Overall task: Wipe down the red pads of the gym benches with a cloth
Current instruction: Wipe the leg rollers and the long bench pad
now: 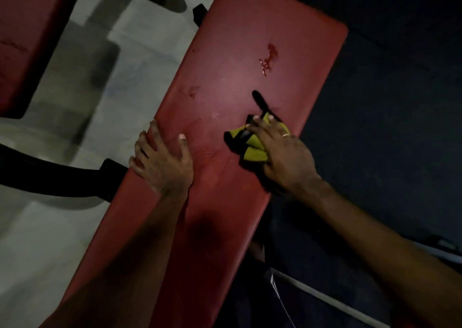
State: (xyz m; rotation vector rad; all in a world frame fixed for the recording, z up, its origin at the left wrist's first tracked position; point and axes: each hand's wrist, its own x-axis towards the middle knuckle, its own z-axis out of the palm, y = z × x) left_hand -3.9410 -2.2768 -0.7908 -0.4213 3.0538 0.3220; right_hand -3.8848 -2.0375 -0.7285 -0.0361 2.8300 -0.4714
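A long red pad (pixel 225 97) runs diagonally up the view, from bottom left to top right. The cloth (pixel 251 143), yellow with black, lies bunched on the pad close to its right edge, about halfway along the visible length.

The right hand (pixel 285 157) lies on top of the cloth and presses it onto the pad. Its fingers (pixel 260 130) stretch nearly straight over the cloth, and a ring shows on one of them. The thumb is hidden, so I cannot tell if it tucks under the fabric. Part of the cloth sticks out to the left of the fingers, and a dark strip of it reaches up the pad beyond the fingertips.

The left hand (pixel 162 163) grips the pad's left edge, level with the cloth. Its fingers curl over the side and its thumb lies flat on the top.

Further up the pad from the cloth, well apart from it, sits a small wet patch (pixel 268 60).

A second pad (pixel 25 40) shows at top left over pale floor (pixel 82 82). A black bar (pixel 50 177) meets the near pad below the left hand.
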